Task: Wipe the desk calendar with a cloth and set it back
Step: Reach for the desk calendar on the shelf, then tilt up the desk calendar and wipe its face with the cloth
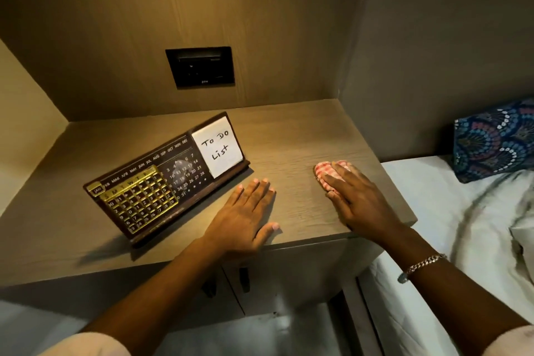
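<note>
A dark wooden desk calendar point(161, 182) stands tilted back on the bedside table point(303, 136), with a gold sliding date frame on its left and a white "To Do List" note on its right. A whitish smudge shows on its number grid. My left hand point(245, 217) lies flat on the table just in front of the calendar's right end, fingers spread, holding nothing. My right hand point(352, 196) rests palm down on a small red-and-white checked cloth point(326, 170), which lies bunched on the table to the calendar's right; its fingers cover most of the cloth.
A black socket plate point(200, 66) sits in the wooden back panel. The table's front edge runs just under my wrists, with cabinet doors below. To the right are a bed with white sheets point(450, 211) and a blue patterned pillow point(494, 139).
</note>
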### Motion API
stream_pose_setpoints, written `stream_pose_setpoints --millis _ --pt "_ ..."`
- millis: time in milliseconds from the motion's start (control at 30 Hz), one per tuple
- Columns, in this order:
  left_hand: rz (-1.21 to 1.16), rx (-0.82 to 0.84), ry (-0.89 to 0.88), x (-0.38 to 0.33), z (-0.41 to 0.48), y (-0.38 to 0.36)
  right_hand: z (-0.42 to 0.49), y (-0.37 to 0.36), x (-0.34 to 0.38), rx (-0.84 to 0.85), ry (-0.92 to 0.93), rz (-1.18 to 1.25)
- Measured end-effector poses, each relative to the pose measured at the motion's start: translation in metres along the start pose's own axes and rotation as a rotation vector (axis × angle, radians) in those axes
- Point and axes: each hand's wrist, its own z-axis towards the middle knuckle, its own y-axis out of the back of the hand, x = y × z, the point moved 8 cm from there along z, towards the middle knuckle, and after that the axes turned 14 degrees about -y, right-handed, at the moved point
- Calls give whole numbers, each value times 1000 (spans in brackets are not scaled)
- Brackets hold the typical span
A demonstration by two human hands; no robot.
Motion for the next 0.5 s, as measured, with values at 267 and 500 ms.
stream_pose_setpoints --millis 267,500 --pt "-221 -80 -178 -18 -24 68 -14 21 22 -167 -13 292" --pt "-24 -167 -246 65 -64 170 -46 45 119 -330 38 768"
